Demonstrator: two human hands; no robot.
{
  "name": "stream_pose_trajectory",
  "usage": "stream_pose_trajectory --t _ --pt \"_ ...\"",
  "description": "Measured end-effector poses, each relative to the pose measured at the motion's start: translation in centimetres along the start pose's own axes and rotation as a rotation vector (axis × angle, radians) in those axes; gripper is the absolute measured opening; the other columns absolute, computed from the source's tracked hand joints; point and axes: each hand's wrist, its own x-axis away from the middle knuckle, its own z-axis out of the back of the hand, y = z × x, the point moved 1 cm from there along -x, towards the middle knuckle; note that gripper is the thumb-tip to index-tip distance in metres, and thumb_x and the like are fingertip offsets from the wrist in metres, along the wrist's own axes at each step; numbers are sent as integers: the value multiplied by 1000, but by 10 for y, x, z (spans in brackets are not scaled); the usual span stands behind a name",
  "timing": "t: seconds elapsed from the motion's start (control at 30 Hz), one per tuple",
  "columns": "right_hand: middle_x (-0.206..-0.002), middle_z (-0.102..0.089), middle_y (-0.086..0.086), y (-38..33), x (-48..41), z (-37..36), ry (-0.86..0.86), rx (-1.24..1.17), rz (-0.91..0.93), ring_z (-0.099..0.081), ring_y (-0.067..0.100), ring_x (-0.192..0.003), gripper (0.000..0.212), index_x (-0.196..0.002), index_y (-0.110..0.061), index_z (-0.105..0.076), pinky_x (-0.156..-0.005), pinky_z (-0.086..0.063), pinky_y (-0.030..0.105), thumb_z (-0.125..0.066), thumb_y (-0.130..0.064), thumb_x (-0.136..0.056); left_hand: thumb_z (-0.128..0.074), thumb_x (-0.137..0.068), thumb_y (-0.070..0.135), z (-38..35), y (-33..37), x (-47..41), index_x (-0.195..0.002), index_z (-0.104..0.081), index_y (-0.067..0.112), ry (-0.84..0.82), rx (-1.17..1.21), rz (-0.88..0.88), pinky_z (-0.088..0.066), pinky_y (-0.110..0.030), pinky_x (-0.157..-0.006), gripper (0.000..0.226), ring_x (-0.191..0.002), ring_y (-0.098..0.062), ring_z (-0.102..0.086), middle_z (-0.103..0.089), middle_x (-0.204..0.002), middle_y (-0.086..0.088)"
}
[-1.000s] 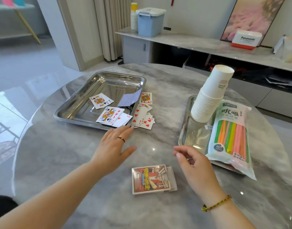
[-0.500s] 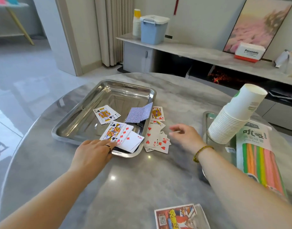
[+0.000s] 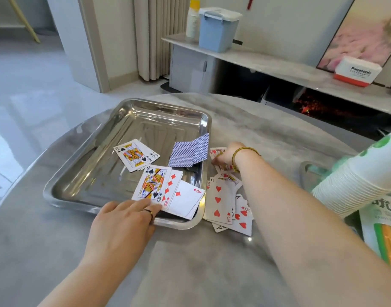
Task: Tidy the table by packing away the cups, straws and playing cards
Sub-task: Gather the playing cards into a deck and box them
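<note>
A steel tray [image 3: 128, 111] on the grey marble table holds a king of spades [image 3: 134, 155], two blue-backed cards [image 3: 190, 152], a queen of spades [image 3: 152, 182] and an ace of diamonds [image 3: 187, 200]. More playing cards [image 3: 218, 200] lie loose on the table just right of the tray. My left hand [image 3: 123, 220] lies flat on the tray's near rim, fingertips touching the queen. My right hand [image 3: 225, 156] is down on the far loose cards, its fingers curled and mostly hidden. A tilted stack of paper cups [image 3: 356, 185] and a pack of coloured straws [image 3: 385, 235] sit at the right edge.
The rim of a second steel tray [image 3: 305, 167] shows under the cups. Behind the table runs a low sideboard with a blue lidded bin [image 3: 218, 29] and a white and red box [image 3: 356, 70]. The table's round edge curves away on the left.
Both hands have reached forward, the left to the tray's rim and the right across to the loose cards. The view has moved closer, and the card box has dropped out of sight.
</note>
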Motion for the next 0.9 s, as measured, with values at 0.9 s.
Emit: stream_pose_trajectory --t 0.9 --pt "-99 -65 5 30 65 32 -241 -52 358 -57 15 -87 11 -89 -12 -64 -87 -47 29 -66 -18 -79 -88 -31 26 33 -4 16 -68 -70 36 -210 65 48 -48 -22 -46 43 -54 2 -63 -69 -70 19"
